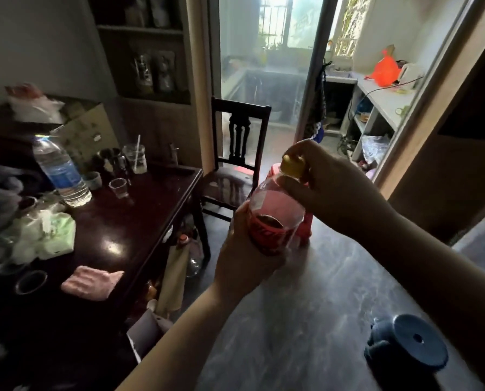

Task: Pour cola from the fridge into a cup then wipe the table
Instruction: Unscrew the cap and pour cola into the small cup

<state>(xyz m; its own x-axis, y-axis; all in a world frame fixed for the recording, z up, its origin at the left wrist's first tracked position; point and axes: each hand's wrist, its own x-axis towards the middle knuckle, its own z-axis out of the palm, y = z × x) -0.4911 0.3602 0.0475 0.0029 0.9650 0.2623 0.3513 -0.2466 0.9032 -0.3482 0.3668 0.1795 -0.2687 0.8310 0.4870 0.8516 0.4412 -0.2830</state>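
Head view: left hand (244,258) grips cola bottle (275,218); right fingers (297,190) (curled) pinch its cap (290,166).

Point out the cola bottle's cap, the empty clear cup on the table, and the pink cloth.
yellow cap (290,167): head view, on its side below the right hand's fingers.
clear cup (118,187): head view, on its side wall.
pink cloth (90,282): head view, mid-fold.

Dark glossy wooden table (140,210) bearing a clear water bottle (61,172), small empty glass (118,187), straw-fitted cup (135,158), pink folded cloth (92,282) and crumpled green-white bag (48,235).
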